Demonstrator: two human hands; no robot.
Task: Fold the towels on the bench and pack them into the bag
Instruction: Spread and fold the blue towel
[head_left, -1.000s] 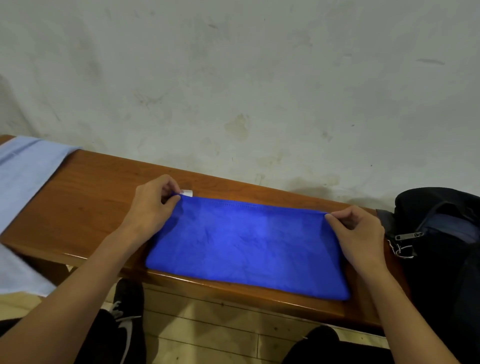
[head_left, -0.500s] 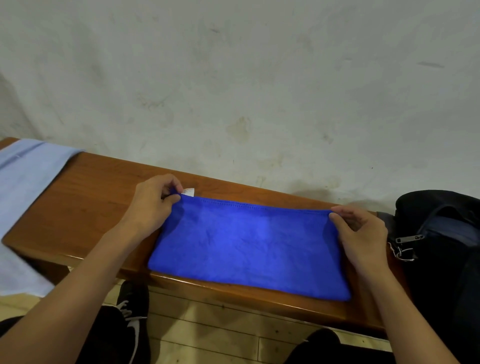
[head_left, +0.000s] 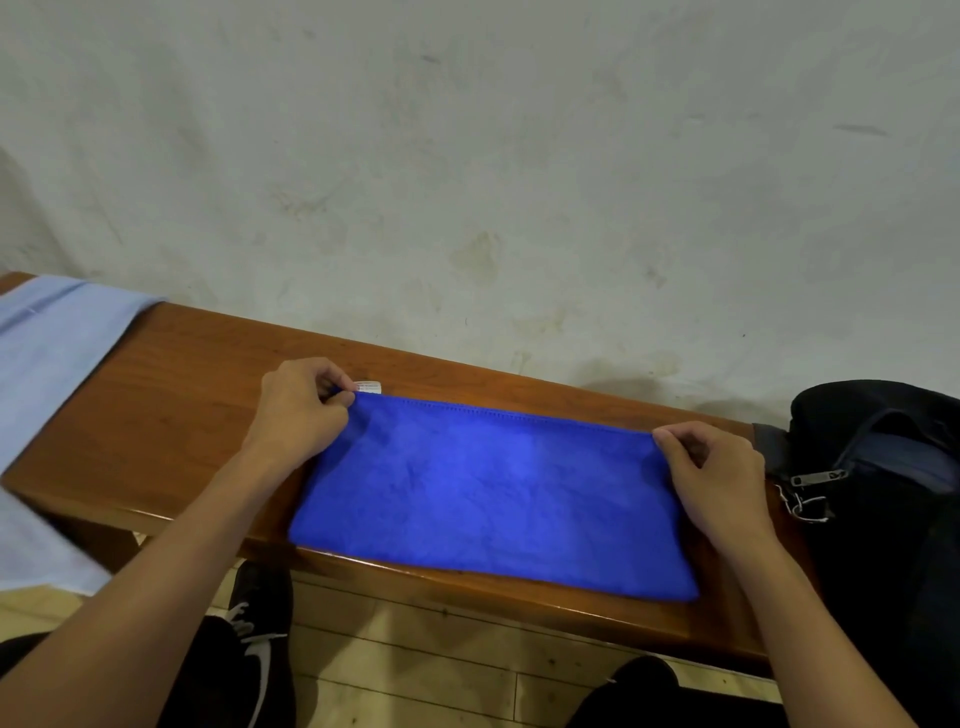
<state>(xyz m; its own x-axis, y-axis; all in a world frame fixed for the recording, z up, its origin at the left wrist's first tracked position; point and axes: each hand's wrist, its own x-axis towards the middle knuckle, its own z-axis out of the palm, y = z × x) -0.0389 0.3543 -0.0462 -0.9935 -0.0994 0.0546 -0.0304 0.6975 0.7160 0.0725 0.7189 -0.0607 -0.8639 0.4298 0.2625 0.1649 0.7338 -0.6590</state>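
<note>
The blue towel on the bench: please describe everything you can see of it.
The blue towel is bright royal blue, soft like microfibre, with a stitched hem along its far edge and a small white label at its far left corner. It lies flat as a long rectangle on the wooden bench. The left hand and right hand pinch its far corners.

Blue towel (head_left: 493, 493), black bag (head_left: 883, 467)

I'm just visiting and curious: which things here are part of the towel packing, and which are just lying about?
Part of the job:
blue towel, pinched by left hand and right hand
light blue towel
black bag
bench

Just there:
black shoes
wall
</note>
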